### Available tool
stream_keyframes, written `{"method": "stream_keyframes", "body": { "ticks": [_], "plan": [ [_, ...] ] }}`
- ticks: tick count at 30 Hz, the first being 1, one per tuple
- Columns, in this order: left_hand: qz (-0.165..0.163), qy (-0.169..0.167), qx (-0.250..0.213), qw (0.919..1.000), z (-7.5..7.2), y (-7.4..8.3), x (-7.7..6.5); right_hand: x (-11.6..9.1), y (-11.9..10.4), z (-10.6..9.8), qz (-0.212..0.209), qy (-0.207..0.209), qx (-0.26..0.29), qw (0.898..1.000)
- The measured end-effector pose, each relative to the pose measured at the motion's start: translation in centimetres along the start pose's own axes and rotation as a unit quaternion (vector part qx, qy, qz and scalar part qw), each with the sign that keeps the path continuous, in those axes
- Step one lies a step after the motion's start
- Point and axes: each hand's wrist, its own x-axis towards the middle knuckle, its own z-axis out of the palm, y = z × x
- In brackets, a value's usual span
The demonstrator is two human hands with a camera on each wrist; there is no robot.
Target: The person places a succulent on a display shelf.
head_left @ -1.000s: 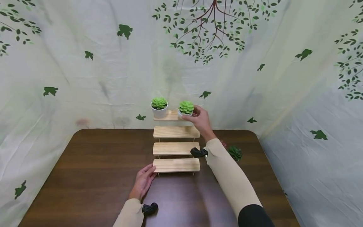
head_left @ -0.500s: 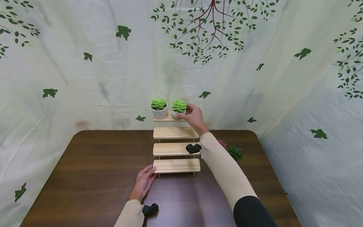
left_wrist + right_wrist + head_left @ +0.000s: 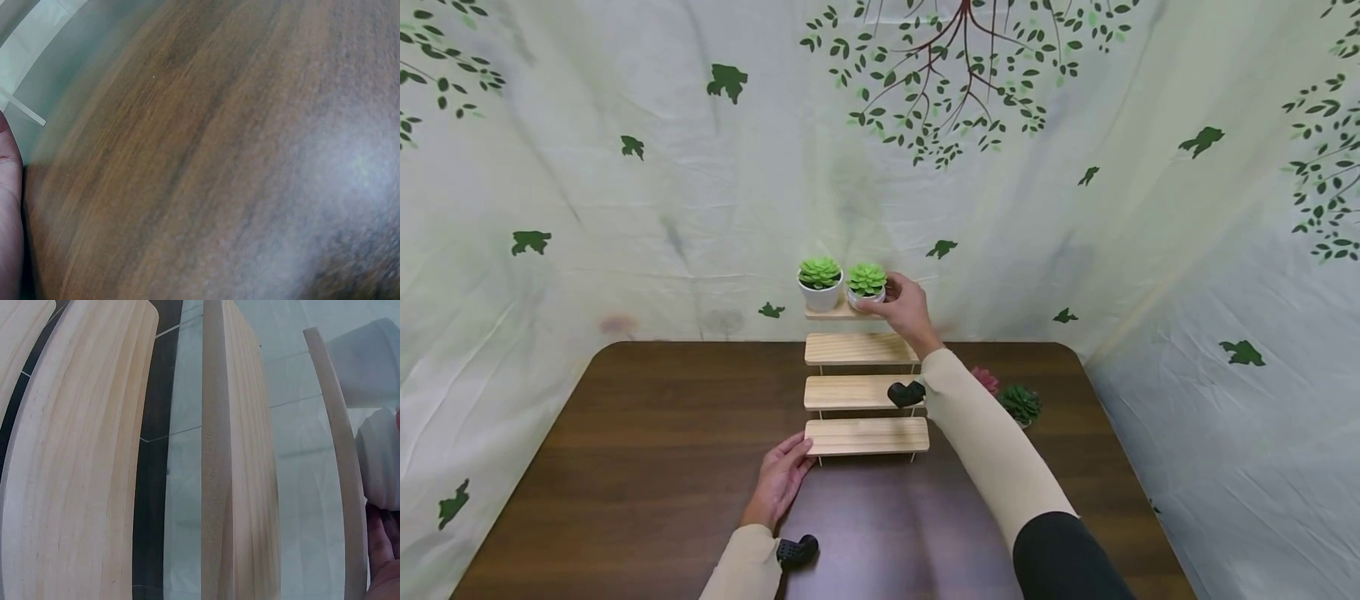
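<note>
A wooden tiered shelf [image 3: 867,435] with several pale boards on thin wire legs stands near the middle of the table. My left hand [image 3: 782,479] holds the left end of its lowest board; only a sliver of that hand [image 3: 9,212] enters the left wrist view. Up at the top board [image 3: 842,315], my right hand [image 3: 906,310] pinches the white pot of a bright green potted succulent [image 3: 867,280]. Close to its left sits a matching potted succulent [image 3: 820,283]. In the right wrist view the held pot [image 3: 378,459] shows behind the top board, next to the other white pot [image 3: 365,365].
Right of the shelf, partly behind my right sleeve [image 3: 992,433], stand a dark green succulent [image 3: 1021,404] and a red one [image 3: 986,381]. The brown table [image 3: 647,450] ends at a white leaf-printed curtain [image 3: 700,208] behind the shelf.
My right hand has moved left along the top board with the held succulent, bringing it close beside the other one. The left hand has stayed at the lowest board.
</note>
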Motion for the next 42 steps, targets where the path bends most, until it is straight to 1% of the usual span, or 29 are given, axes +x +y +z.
{"method": "stream_keyframes", "body": {
  "ticks": [4,7,9,12,16,24,28,29,30,33,35,36,38,42],
  "plan": [
    [0.008,-0.012,-0.007,0.9999,0.0,-0.1,0.1,0.0,0.0,0.1,0.002,0.004,-0.009,1.0],
    [0.014,-0.021,-0.008,0.9996,-0.1,-0.2,0.1,-0.2,-0.1,0.3,0.01,0.002,-0.005,1.0],
    [0.014,-0.022,-0.005,0.9997,-0.1,-0.2,0.0,-0.3,0.0,0.3,0.013,-0.001,0.003,1.0],
    [0.006,-0.013,-0.002,0.9999,-0.1,-0.1,0.0,-0.6,0.2,0.0,0.01,-0.004,0.014,1.0],
    [-0.007,-0.003,-0.002,1.0,0.0,-0.2,0.2,-1.5,0.5,-0.9,0.002,-0.003,0.018,1.0],
    [-0.008,0.008,-0.006,0.9999,0.2,-0.2,0.2,-3.4,1.2,-3.2,-0.023,0.002,0.044,0.999],
    [-0.013,0.007,-0.009,0.9998,0.2,-0.1,0.2,-4.4,1.7,-4.3,-0.036,-0.002,0.039,0.999],
    [-0.009,0.003,-0.006,0.9999,0.1,-0.2,0.2,-4.8,1.5,-4.5,-0.04,-0.006,0.039,0.998],
    [-0.003,-0.011,-0.009,0.9999,0.0,-0.2,0.1,-5.1,1.6,-4.7,-0.044,-0.006,0.037,0.998],
    [0.016,-0.038,-0.008,0.9991,-0.3,-0.4,0.1,-5.9,2.0,-5.4,-0.048,0.004,0.031,0.998],
    [0.024,-0.049,-0.009,0.9985,-0.5,-0.5,0.1,-6.4,2.4,-5.9,-0.048,0.009,0.038,0.998],
    [0.023,-0.05,-0.01,0.9984,-0.4,-0.5,0.0,-6.4,3.0,-6.2,-0.046,0.014,0.041,0.998],
    [0.013,-0.033,-0.01,0.9993,-0.3,-0.5,0.1,-6.7,3.4,-6.9,-0.041,0.017,0.051,0.998],
    [-0.003,-0.019,-0.017,0.9997,0.0,-0.3,0.3,-7.5,4.1,-8.5,-0.04,0.016,0.069,0.997]
  ]
}}
